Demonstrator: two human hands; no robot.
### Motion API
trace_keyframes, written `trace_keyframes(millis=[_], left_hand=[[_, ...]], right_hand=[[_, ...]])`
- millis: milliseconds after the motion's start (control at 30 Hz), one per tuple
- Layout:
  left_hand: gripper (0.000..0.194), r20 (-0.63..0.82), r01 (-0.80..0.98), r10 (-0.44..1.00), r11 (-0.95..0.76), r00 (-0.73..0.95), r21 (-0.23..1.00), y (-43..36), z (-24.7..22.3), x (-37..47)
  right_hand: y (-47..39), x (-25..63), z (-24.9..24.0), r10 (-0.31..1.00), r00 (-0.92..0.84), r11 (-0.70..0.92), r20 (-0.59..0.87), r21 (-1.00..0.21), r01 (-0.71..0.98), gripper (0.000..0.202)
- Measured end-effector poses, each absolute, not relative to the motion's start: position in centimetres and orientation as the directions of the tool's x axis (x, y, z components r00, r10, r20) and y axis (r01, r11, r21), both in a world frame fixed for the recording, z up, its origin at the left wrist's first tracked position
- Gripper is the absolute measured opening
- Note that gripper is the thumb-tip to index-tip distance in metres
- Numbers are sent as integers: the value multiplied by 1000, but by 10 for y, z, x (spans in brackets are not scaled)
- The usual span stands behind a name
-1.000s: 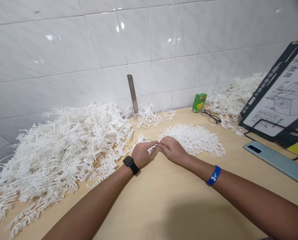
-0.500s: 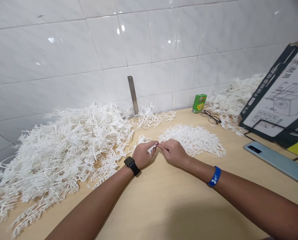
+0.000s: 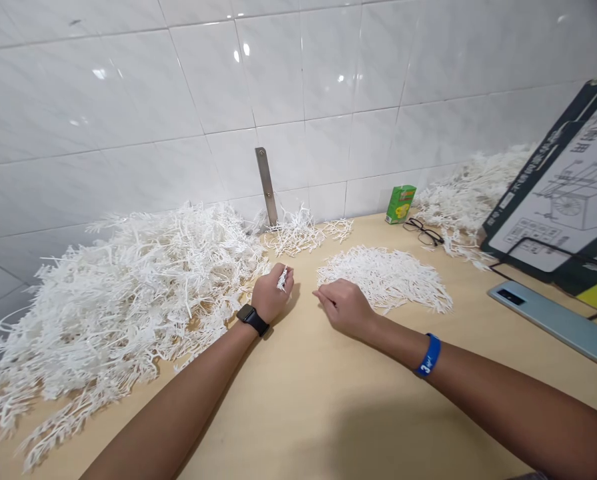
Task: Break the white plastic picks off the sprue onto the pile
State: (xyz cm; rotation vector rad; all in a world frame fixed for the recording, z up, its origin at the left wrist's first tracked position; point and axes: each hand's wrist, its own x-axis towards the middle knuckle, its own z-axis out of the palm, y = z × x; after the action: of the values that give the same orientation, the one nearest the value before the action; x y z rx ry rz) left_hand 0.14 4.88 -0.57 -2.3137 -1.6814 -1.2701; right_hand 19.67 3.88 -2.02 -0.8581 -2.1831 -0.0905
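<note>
My left hand [image 3: 271, 293], with a black watch on its wrist, is closed around a small white branched plastic sprig [image 3: 282, 279] whose tips stick out above the fingers. It is beside the right edge of a large heap of white branched pieces [image 3: 143, 300]. Apart from it, my right hand [image 3: 345, 307] is closed, thumb and forefinger pinched together; whatever may be between them is hidden or too small to name. Right behind this hand lies a flatter pile of short white pieces [image 3: 393, 277].
A small clump of white sprigs [image 3: 298, 230] lies near a metal bracket [image 3: 267, 187] at the tiled wall. To the right are a green box [image 3: 400, 205], glasses [image 3: 423, 232], another white heap [image 3: 468, 193], a large printed carton [image 3: 558, 193] and a phone [image 3: 553, 323].
My hands, which met at the fingertips over the sprig, have come apart. The left hand has moved left and slightly up with the sprig; the right hand stays almost in place.
</note>
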Motion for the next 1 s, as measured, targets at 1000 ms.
trace_keyframes(millis=[1000], left_hand=[[22,459,717,757,-626,464,308,46,-8,3]], right_hand=[[58,212,-13,792,71,484,607,-694,533,22]])
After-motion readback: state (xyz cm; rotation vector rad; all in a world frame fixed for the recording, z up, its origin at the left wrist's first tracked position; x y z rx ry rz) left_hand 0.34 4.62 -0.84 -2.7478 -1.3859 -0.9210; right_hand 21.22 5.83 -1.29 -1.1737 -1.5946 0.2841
